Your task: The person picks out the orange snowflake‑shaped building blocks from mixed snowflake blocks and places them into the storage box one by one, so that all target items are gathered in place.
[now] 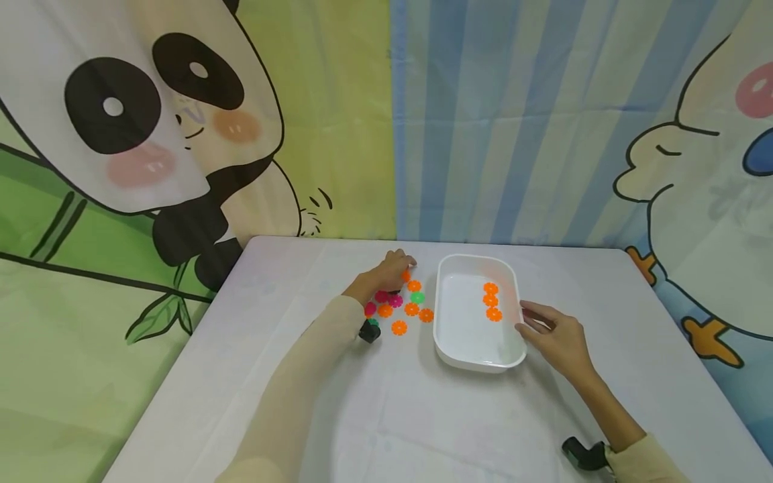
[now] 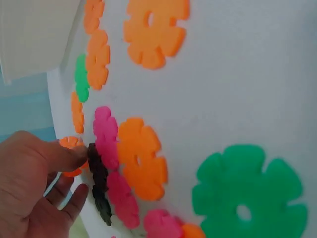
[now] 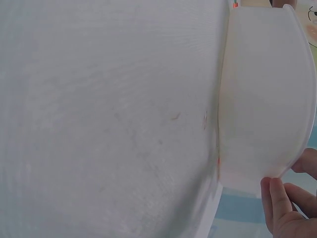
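Observation:
My left hand (image 1: 388,274) reaches to the far side of a group of flower-shaped plastic discs left of a white plastic tray. Its thumb and fingers pinch an orange flower-shaped disc (image 2: 71,142), partly hidden behind the thumb. Black discs (image 2: 99,183) lie right by the thumb tip, beside pink discs (image 2: 106,136). At the tray's right side, my right hand (image 1: 558,339) holds the rim between thumb and fingers. Inside the white tray (image 1: 461,329), several orange discs (image 1: 491,300) form a short column near the right wall.
Loose on the white table (image 1: 386,409) are more orange discs (image 1: 399,327), a light green disc (image 1: 417,297) and a dark green disc (image 2: 247,193). Behind the table hangs a curtain (image 1: 483,134) with cartoon animals. Black wrist devices (image 1: 584,455) are worn on both arms.

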Motion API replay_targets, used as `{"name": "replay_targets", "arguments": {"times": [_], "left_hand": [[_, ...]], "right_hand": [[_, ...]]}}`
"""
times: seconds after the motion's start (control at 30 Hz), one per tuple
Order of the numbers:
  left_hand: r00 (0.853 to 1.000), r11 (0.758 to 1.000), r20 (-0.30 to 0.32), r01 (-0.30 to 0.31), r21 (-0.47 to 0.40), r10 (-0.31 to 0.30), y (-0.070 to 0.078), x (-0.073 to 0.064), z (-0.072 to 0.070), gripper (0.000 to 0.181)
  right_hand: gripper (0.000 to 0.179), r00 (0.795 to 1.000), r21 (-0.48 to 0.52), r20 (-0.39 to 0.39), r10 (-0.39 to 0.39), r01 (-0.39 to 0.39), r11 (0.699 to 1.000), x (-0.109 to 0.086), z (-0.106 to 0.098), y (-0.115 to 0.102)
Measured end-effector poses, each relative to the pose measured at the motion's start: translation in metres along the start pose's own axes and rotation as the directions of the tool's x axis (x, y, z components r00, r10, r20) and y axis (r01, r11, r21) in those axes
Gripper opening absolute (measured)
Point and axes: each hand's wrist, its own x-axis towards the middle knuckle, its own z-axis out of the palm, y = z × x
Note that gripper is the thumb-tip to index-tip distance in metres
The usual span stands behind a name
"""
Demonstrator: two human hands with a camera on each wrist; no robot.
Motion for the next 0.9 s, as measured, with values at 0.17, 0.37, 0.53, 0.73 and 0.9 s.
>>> {"name": "replay_targets", "arguments": {"times": [0.17, 0.37, 0.53, 0.73, 0.9], "left_hand": [[0.998, 0.999, -0.041, -0.043, -0.025, 0.042, 0.000, -0.003, 0.002, 0.038], [0.997, 1.000, -0.072, 0.028, 0.007, -0.027, -0.004, -0.005, -0.001, 0.043], [0.993, 0.997, -0.097, 0.071, -0.020, -0.072, -0.008, 0.001, 0.000, 0.042], [0.992, 0.998, -0.116, 0.058, 0.030, -0.054, -0.008, 0.016, -0.002, 0.039], [0.997, 0.996, -0.052, 0.066, 0.054, -0.063, -0.002, 0.024, -0.010, 0.032]], "right_hand": [[0.047, 1.000, 0.001, 0.004, -0.009, 0.009, 1.000, 0.000, -0.001, 0.001], [0.047, 1.000, 0.005, 0.003, -0.014, 0.014, 1.000, 0.000, -0.001, 0.000], [0.047, 1.000, 0.009, 0.015, 0.011, -0.011, 1.000, 0.000, -0.001, 0.001], [0.047, 1.000, 0.004, 0.009, 0.018, -0.018, 1.000, 0.001, -0.001, 0.002], [0.047, 1.000, 0.006, 0.006, -0.002, 0.002, 1.000, 0.001, -0.001, 0.004]]}}
